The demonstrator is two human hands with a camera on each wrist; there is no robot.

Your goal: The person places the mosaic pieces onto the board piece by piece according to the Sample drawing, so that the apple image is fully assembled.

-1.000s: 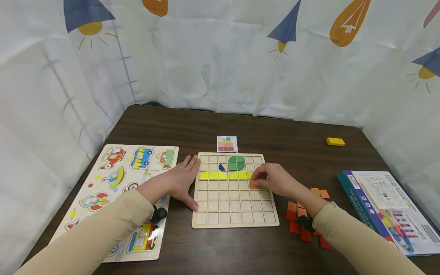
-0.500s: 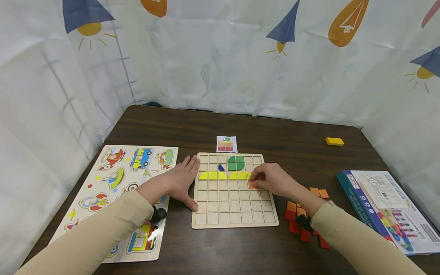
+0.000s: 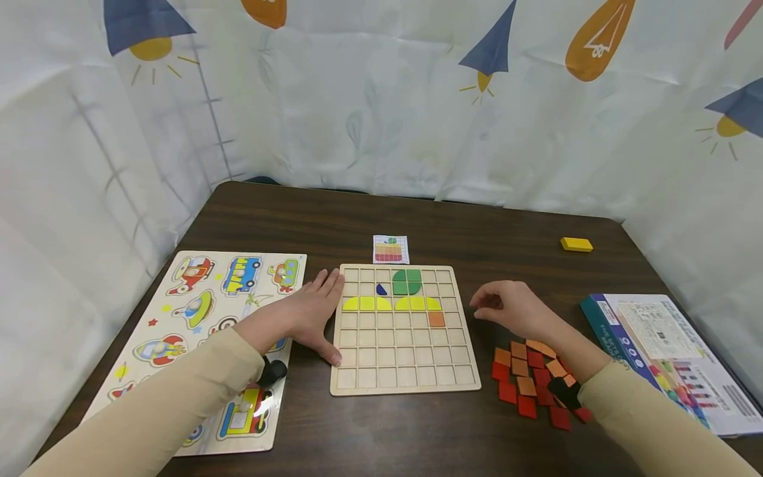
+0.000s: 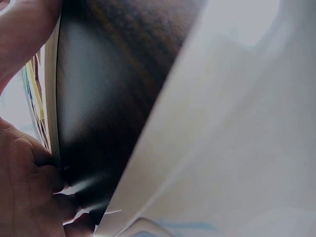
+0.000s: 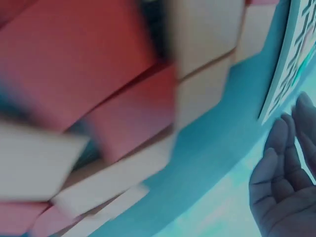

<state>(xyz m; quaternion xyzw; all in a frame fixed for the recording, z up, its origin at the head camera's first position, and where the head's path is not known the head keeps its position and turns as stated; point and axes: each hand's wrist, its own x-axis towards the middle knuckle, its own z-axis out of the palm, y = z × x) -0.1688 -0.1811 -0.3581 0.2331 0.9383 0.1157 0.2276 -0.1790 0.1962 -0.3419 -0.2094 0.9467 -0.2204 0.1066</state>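
Pale wood grid board (image 3: 405, 371), yellow row (image 3: 393, 304), green top (image 3: 408, 282), orange square (image 3: 436, 319); red-orange tiles (image 3: 530, 377) on dark brown table (image 3: 369, 218).

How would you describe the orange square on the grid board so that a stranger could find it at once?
Start at the wooden grid board in the middle of the dark table. Find the row of yellow pieces across it; the orange square sits just below that row's right end. It is the only orange piece on the board.

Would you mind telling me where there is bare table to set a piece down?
Bare patches: behind the grid board around the small card, across to the yellow block; also the near edge in front of the board. Crowded: the tile pile beside the box, and the vehicle puzzle on the left.
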